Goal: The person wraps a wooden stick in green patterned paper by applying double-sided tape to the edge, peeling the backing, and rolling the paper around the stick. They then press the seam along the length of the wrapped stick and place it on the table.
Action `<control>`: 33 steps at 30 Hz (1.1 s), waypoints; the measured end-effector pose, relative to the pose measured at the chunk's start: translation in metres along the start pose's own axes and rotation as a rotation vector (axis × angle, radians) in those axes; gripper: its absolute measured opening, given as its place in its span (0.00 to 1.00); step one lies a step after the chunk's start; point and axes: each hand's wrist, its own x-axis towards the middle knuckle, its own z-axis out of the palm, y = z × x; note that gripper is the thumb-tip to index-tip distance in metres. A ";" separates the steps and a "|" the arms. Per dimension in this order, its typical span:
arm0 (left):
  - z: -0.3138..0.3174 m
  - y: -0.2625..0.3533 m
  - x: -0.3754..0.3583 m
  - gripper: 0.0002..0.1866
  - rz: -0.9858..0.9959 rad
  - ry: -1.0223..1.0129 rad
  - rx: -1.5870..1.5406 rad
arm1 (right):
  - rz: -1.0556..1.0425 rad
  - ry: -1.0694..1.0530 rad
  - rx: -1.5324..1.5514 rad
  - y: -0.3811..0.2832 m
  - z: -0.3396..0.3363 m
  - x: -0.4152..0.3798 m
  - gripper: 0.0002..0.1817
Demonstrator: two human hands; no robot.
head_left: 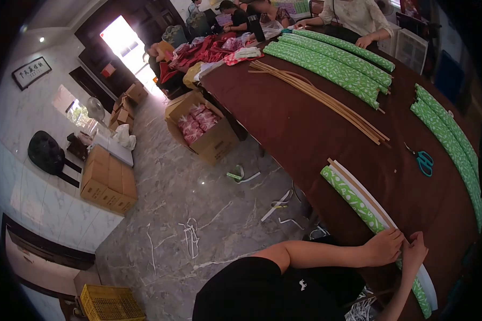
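A green patterned fabric strip (353, 199) with a white edge lies along the near side of the brown-covered table, a thin wooden stick (353, 184) on it. My left hand (384, 247) is closed on the strip near its middle, fingertips pressed at the white edge. Just beside it, my right hand (414, 251) pinches the same edge, its forearm crossing the strip's lower part. Teal-handled scissors (424, 162) rest further up the table.
Wooden sticks (321, 99) and green fabric rolls (332, 64) lie at the table's far side, more rolls (450, 139) at right. Co-workers sit beyond. An open carton (214, 142) with pink packets stands beside the table; white scraps lie on the floor.
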 end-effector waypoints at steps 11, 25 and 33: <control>0.006 -0.001 -0.001 0.18 0.024 0.049 -0.027 | 0.112 -0.103 0.092 0.009 -0.035 -0.008 0.16; 0.001 0.000 0.001 0.19 0.016 0.027 0.009 | 0.118 -0.138 0.459 0.047 -0.057 -0.035 0.16; 0.002 0.000 0.000 0.20 0.017 0.007 -0.009 | 0.224 -0.466 0.495 0.109 -0.069 -0.018 0.14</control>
